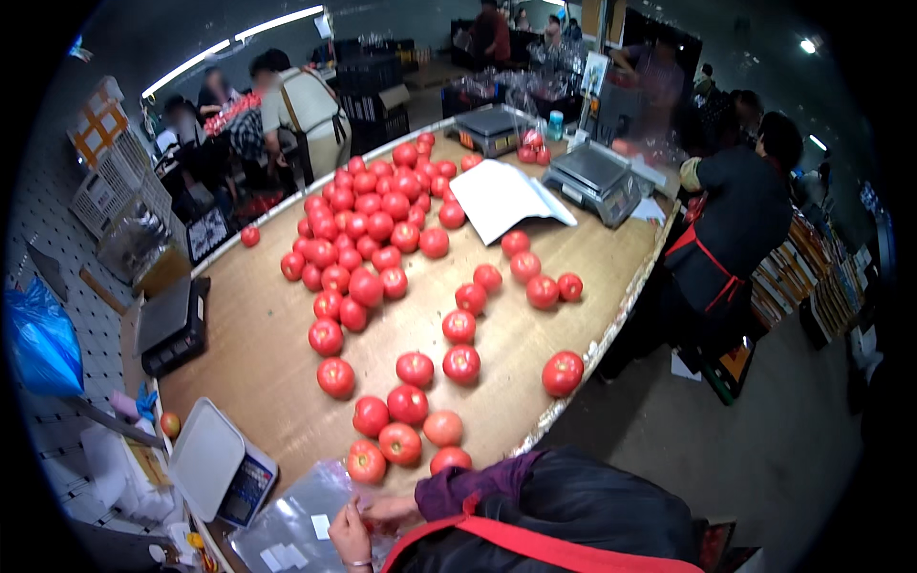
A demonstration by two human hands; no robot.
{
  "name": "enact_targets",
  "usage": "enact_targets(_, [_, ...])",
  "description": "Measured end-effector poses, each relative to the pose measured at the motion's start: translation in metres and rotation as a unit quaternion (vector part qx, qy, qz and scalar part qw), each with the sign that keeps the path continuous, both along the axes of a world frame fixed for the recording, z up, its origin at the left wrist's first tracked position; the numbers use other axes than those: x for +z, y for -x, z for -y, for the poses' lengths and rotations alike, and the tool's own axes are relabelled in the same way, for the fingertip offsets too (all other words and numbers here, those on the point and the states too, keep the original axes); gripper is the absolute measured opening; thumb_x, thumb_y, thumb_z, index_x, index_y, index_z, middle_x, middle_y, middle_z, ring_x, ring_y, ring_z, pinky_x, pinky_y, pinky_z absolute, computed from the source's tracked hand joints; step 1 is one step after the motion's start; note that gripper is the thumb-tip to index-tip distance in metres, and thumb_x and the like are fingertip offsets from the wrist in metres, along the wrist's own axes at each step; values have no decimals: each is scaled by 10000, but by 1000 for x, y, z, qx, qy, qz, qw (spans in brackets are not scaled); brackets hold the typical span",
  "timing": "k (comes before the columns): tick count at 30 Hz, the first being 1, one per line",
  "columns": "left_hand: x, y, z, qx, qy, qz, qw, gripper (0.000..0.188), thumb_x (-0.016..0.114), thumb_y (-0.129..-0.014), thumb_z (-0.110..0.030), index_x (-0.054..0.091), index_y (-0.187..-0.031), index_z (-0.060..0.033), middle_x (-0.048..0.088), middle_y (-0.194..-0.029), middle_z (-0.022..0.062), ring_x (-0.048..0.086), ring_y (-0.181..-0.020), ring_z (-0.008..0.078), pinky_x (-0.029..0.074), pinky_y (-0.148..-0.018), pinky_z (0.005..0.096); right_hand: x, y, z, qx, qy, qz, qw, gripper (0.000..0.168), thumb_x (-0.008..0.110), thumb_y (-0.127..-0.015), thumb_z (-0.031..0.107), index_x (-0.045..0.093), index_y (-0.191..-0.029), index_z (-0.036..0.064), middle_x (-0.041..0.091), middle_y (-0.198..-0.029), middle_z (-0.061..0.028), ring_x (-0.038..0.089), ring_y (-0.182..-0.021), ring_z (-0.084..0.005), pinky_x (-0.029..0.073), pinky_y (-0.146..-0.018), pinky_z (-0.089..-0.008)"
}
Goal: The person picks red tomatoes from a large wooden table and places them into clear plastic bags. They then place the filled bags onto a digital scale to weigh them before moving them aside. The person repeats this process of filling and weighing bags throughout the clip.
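Note:
My left hand (349, 536), with a band at the wrist, is at the table's near edge, its fingers bent close together. Beside it is my right hand (392, 508), reaching out of a purple sleeve and partly hidden by the left. A bit of red shows below the hands; what they grip is unclear. Clear plastic bags (286, 505) lie flat just left of them, with small white labels (320, 527) on top. Just beyond the hands sit several loose tomatoes (400, 443). A larger heap of tomatoes (369, 204) covers the far part of the wooden table (243, 344).
A scale with a white pan (204, 458) stands at the near left, a dark scale (172, 322) behind it. Two more scales (594, 172) (491, 125) and a folded white sheet (505, 200) lie at the far end. One person (738, 208) stands beyond the right edge.

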State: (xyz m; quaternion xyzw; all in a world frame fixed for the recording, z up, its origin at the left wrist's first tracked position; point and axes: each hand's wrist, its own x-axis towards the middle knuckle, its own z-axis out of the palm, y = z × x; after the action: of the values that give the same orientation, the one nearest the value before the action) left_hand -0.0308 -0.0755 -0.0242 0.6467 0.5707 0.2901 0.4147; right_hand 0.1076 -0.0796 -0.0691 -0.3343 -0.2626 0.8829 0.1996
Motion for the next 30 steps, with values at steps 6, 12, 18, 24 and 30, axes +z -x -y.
enact_targets(6, [-11,1,-6,74,-28,67,995,272,482,-955,-152,661,-983,50,474,-590,-46,360,-518,22,303,-472,207,24,-81,-18,-43,-221,87,970,280,528,-902,256,615,-994,6,636,-818,-68,635,-729,-133,495,-567,-242])
enact_targets(12, [-18,-4,-6,134,73,108,982,324,459,-974,-213,653,-981,47,341,-483,-80,269,-392,8,196,-374,204,3,-302,-75,-431,-144,424,784,303,613,-840,246,623,-1041,20,660,-885,-76,614,-781,-143,502,-693,-293])
enact_targets(18, [-14,-13,-1,169,84,127,974,316,453,-980,-218,643,-993,34,344,-463,-73,269,-371,7,207,-355,202,-31,-434,-79,-498,-208,644,543,261,609,-758,237,682,-887,22,678,-846,-170,662,-818,-293,508,-740,-374])
enact_targets(24, [-14,-21,-3,207,94,132,965,307,456,-980,-223,640,-989,22,331,-466,-73,268,-379,12,194,-359,203,-33,-476,-120,-461,-174,714,498,525,658,-728,337,560,-1102,-19,592,-1046,-261,565,-1038,-366,459,-882,-404])
enact_targets(30, [-18,-18,-6,216,93,100,967,302,461,-977,-216,651,-992,18,336,-483,-82,264,-398,8,182,-373,204,-37,-483,-169,-350,-83,723,589,745,690,-695,419,429,-1299,70,466,-1250,-251,490,-1143,-392,431,-954,-434])
